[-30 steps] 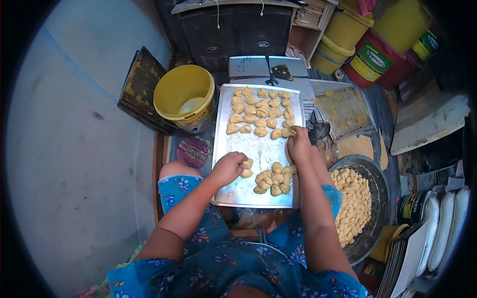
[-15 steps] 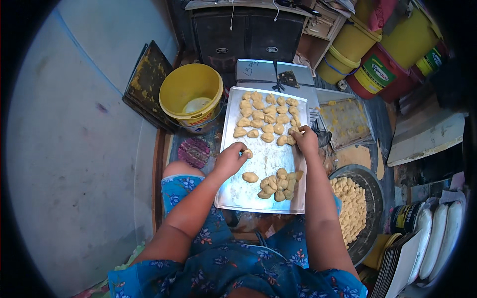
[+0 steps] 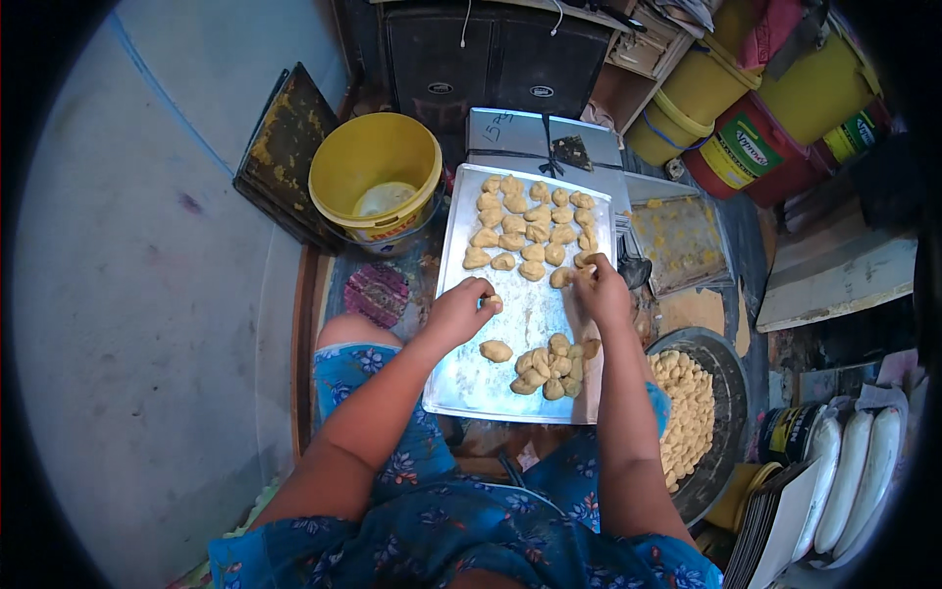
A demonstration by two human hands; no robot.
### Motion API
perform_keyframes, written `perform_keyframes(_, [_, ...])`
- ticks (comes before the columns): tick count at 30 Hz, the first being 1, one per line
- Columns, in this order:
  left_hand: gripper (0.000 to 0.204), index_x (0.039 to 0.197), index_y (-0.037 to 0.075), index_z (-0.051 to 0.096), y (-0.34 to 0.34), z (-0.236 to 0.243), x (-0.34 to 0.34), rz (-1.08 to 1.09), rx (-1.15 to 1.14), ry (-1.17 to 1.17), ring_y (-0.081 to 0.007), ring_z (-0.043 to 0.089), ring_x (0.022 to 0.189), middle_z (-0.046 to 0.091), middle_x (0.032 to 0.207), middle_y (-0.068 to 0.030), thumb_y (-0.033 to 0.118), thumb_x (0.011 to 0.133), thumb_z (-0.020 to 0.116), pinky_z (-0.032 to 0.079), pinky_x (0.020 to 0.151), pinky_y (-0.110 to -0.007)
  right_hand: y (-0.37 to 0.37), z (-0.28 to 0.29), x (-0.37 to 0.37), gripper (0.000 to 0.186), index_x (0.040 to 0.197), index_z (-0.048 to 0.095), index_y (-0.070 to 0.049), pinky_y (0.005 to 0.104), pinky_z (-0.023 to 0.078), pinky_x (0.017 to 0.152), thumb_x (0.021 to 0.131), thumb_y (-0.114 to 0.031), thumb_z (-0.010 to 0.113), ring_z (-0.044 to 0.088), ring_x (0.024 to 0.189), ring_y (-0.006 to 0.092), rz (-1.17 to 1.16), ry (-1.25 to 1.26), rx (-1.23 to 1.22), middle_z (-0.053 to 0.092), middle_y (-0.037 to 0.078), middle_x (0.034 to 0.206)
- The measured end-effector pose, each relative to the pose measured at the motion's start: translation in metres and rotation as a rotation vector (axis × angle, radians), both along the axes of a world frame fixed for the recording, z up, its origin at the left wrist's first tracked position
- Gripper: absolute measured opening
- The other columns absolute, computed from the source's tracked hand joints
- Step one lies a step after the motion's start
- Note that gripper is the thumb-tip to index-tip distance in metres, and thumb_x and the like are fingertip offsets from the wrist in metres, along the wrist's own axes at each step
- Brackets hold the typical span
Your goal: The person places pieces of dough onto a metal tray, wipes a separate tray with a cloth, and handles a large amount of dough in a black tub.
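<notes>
A metal baking tray (image 3: 461,378) spans my lap, its far end over a stack of tied trays. Rows of pale yellow dough pieces (image 3: 537,232) cover its far half. Nearer me lies a heap of dough lumps (image 3: 551,367), with a single lump (image 3: 497,350) just left of it. My left hand (image 3: 463,312) hovers above the tray's left side, fingers closed on a small dough piece (image 3: 494,303). At the right edge, my right hand (image 3: 601,293) reaches the near end of the rows; its fingers are curled at a dough piece there, and its grip is partly hidden.
A yellow bucket (image 3: 343,172) stands beyond the tray's left side, beside dark stained trays (image 3: 287,157). To my right sits a dark basin (image 3: 731,393) holding many dough pieces. Tied trays (image 3: 510,133) lie ahead; stacked buckets (image 3: 677,123) fill the far right. A wall bounds the left.
My right hand has come slightly nearer to me at the tray's right edge. My left hand still holds its dough piece in nearly the same place. The whole view has shifted a little.
</notes>
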State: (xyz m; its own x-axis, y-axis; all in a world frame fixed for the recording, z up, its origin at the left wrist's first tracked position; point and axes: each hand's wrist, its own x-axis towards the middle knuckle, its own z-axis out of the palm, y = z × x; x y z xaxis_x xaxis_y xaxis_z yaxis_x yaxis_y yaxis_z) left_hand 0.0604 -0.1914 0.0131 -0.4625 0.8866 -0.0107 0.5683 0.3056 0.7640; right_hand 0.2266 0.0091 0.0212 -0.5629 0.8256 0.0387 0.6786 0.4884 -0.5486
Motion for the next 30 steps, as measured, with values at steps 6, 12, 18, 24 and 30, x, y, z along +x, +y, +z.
perform_keyframes(6, [0.021, 0.090, 0.008, 0.061, 0.002, -0.009, -0.002, -0.017, 0.045, 0.060, -0.0252, 0.059, 0.071, 0.060, 0.093, -0.0091, 0.027, 0.083, 0.064, 0.047, 0.067, -0.036, -0.001, 0.005, -0.051, 0.029, 0.104, 0.065, -0.015, 0.0410, 0.050, 0.073, 0.079, -0.031, 0.063, 0.064, 0.084, 0.0314, 0.057, -0.079, 0.149, 0.067, 0.015, 0.092])
perform_keyframes(12, [0.020, 0.089, 0.008, 0.060, 0.001, -0.008, -0.001, -0.022, 0.064, 0.045, -0.0248, 0.059, 0.070, 0.059, 0.091, -0.0084, 0.026, 0.082, 0.064, 0.047, 0.065, -0.036, 0.011, 0.008, -0.051, 0.027, 0.102, 0.067, -0.015, 0.0412, 0.050, 0.074, 0.078, -0.026, 0.061, 0.064, 0.085, 0.0309, 0.073, -0.217, 0.089, 0.066, 0.015, 0.094])
perform_keyframes(18, [0.021, 0.089, 0.008, 0.060, -0.001, -0.006, -0.002, -0.024, 0.053, 0.048, -0.0241, 0.059, 0.068, 0.059, 0.091, -0.0080, 0.027, 0.081, 0.065, 0.047, 0.064, -0.035, 0.009, 0.022, -0.017, 0.029, 0.102, 0.066, -0.011, 0.0384, 0.050, 0.073, 0.074, -0.019, 0.068, 0.064, 0.084, 0.0301, 0.212, 0.019, 0.064, 0.066, 0.014, 0.092])
perform_keyframes(24, [0.020, 0.094, 0.006, 0.060, 0.004, -0.002, 0.000, -0.014, 0.067, 0.002, -0.0272, 0.060, 0.074, 0.061, 0.089, -0.0111, 0.021, 0.081, 0.065, 0.048, 0.067, -0.036, 0.002, -0.014, -0.016, 0.022, 0.096, 0.064, -0.014, 0.0390, 0.049, 0.073, 0.076, -0.024, 0.066, 0.063, 0.083, 0.0316, 0.064, -0.052, 0.006, 0.065, 0.014, 0.092])
perform_keyframes(30, [0.021, 0.102, 0.004, 0.061, 0.007, -0.009, -0.006, 0.174, 0.199, -0.080, -0.0317, 0.061, 0.082, 0.062, 0.087, -0.0142, 0.011, 0.082, 0.061, 0.049, 0.074, -0.038, -0.024, -0.012, 0.001, 0.034, 0.099, 0.063, -0.006, 0.0347, 0.050, 0.070, 0.073, -0.022, 0.076, 0.064, 0.074, 0.0265, 0.038, 0.223, -0.086, 0.064, 0.014, 0.082])
